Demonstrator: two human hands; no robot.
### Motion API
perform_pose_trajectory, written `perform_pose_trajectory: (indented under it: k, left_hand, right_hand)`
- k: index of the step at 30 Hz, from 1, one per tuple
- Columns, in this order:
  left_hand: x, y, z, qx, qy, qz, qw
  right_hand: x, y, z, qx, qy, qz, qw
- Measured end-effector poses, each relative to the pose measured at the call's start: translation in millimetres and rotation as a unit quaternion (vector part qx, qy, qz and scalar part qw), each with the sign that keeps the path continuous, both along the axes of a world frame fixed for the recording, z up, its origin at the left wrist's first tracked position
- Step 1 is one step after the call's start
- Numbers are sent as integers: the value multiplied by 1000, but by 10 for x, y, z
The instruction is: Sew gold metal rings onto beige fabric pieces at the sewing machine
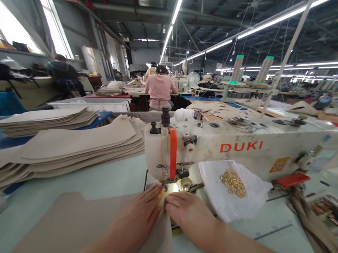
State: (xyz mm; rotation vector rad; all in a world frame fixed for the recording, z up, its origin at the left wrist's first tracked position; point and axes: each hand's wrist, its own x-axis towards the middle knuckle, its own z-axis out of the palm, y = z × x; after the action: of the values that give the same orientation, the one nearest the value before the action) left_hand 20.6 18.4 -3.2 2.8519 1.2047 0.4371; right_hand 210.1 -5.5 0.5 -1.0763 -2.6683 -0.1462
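A white sewing machine [204, 143] lettered DUKI stands before me, its needle area lit. Beneath the presser foot [167, 186] lies the edge of a large beige fabric panel [83, 222], which spreads toward me over the table. My left hand [138, 213] rests flat on the panel, fingers stretched out toward the needle. On the other side, my right hand [190, 213] has its fingers bent together in a pinch at the panel's edge, just short of the foot. Both hands' fingertips nearly meet there, and they partly hide the edge between them.
Stacked beige panels [80, 144] lie at the left. Gold-coloured metal pieces [233, 183] sit on a white cloth [239, 207] by the machine. A tray [334, 212] of small parts and beige strips [313, 226] are at the right. Co-workers sit farther off; thread cones [236, 71] stand behind.
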Motion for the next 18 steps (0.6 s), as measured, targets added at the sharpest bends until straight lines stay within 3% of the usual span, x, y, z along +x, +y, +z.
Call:
perform_pose_trajectory:
  k: [18]
  left_hand:
    - [6,34,-19,-23,-43,17,999]
  right_hand:
    - [4,38,5,-16,2,8,1000]
